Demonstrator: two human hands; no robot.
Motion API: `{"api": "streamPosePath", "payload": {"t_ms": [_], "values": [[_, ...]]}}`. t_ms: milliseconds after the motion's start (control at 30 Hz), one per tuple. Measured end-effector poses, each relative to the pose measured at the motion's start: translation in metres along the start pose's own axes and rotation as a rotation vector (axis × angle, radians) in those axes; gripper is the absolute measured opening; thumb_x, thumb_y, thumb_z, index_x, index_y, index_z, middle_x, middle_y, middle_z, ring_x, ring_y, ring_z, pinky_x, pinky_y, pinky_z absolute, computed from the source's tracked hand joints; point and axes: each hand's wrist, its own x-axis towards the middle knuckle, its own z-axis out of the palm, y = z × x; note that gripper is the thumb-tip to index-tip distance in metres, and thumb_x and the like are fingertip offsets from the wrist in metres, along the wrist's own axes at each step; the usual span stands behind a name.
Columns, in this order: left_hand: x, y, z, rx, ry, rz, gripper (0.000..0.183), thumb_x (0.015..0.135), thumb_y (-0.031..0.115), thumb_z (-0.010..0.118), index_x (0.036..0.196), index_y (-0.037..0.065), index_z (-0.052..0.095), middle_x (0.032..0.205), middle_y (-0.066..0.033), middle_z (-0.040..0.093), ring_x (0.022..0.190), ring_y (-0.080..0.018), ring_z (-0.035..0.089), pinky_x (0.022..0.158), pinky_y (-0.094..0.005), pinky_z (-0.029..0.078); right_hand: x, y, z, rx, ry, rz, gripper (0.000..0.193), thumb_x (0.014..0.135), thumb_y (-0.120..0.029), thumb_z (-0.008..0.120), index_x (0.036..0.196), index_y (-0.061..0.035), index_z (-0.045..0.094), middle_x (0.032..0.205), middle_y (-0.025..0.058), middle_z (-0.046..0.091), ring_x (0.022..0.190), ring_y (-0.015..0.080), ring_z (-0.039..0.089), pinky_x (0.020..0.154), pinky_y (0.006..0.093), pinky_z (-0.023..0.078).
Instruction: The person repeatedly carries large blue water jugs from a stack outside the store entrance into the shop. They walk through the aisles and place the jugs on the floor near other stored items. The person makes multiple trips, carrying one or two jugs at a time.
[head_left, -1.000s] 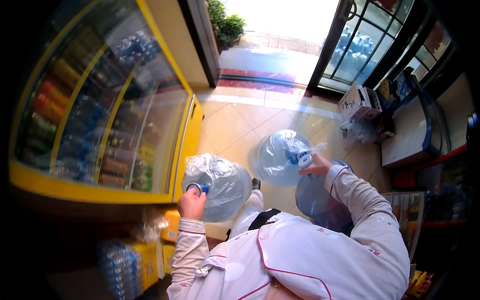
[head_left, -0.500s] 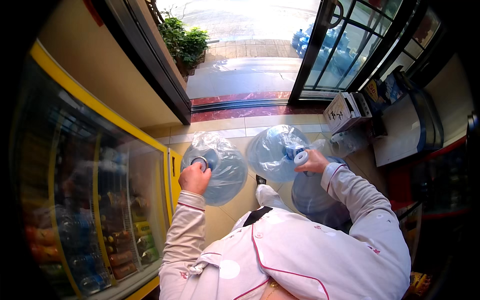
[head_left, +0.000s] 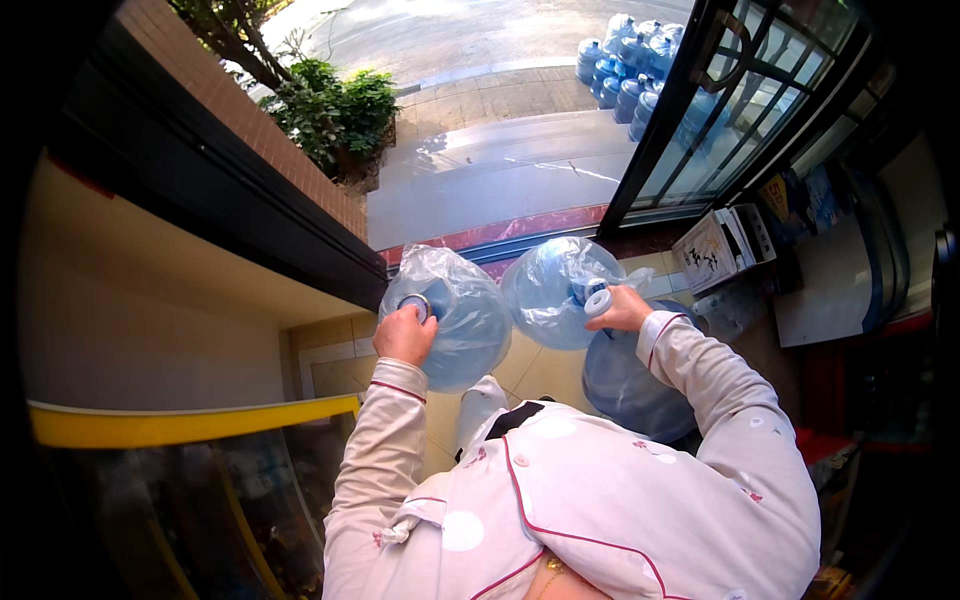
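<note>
My left hand (head_left: 405,335) is closed around the neck of a large clear-blue water jug (head_left: 465,335), which has a loose plastic wrap over it. A second wrapped water jug (head_left: 545,295) hangs at the right. My right hand (head_left: 622,307) grips its neck beside the white cap (head_left: 598,302). Directly below that hand is a third, darker blue jug (head_left: 635,375). My fingers and sleeve hide its neck, so I cannot tell whether the right hand holds it too. Both wrapped jugs are close together in front of my legs.
Ahead lies the doorway sill (head_left: 480,245), with pale steps (head_left: 490,160) beyond. A glass door (head_left: 715,130) stands open at the right. Outside are several stacked water jugs (head_left: 630,85) and a bush (head_left: 335,110). A box of papers (head_left: 715,250) is inside right; a yellow-framed drinks fridge (head_left: 200,425) is left.
I have moved forward toward the doorway, carrying the wrapped jugs. The fridge has slid back toward the lower left, and more of the outdoor jug stack shows. Both grips stay the same.
</note>
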Motion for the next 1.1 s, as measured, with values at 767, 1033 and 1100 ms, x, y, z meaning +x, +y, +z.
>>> {"api": "streamPosePath", "payload": {"t_ms": [767, 1033, 1100], "values": [[0.509, 0.1, -0.029, 0.165, -0.187, 0.265, 0.034, 0.074, 0.037, 0.064, 0.093, 0.009, 0.069, 0.093, -0.0157, 0.066, 0.088, -0.0329, 0.063, 0.077, -0.0425, 0.051, 0.306, -0.002, -0.133, 0.259, 0.189, 0.293, 0.048, 0.055, -0.034, 0.08, 0.09, -0.0036, 0.069, 0.089, 0.0147, 0.068, 0.084, 0.0281, 0.065, 0.08, 0.0332, 0.049], [0.643, 0.162, -0.039, 0.083, -0.063, 0.362, 0.034, 0.071, 0.035, 0.063, 0.085, 0.005, 0.068, 0.085, -0.0181, 0.066, 0.083, -0.0352, 0.063, 0.075, -0.0433, 0.05, 0.37, 0.021, -0.179, 0.288, 0.255, 0.402, 0.05, 0.055, -0.035, 0.081, 0.091, -0.0036, 0.068, 0.091, 0.0154, 0.068, 0.087, 0.0286, 0.064, 0.081, 0.0338, 0.049], [0.681, 0.178, -0.035, 0.069, -0.057, 0.399, 0.036, 0.07, 0.036, 0.063, 0.085, 0.004, 0.068, 0.084, -0.0182, 0.066, 0.082, -0.0351, 0.063, 0.075, -0.0429, 0.05, 0.387, 0.032, -0.187, 0.301, 0.284, 0.419, 0.05, 0.055, -0.035, 0.081, 0.091, -0.0036, 0.068, 0.092, 0.0155, 0.068, 0.087, 0.0285, 0.064, 0.082, 0.0338, 0.048]]}}
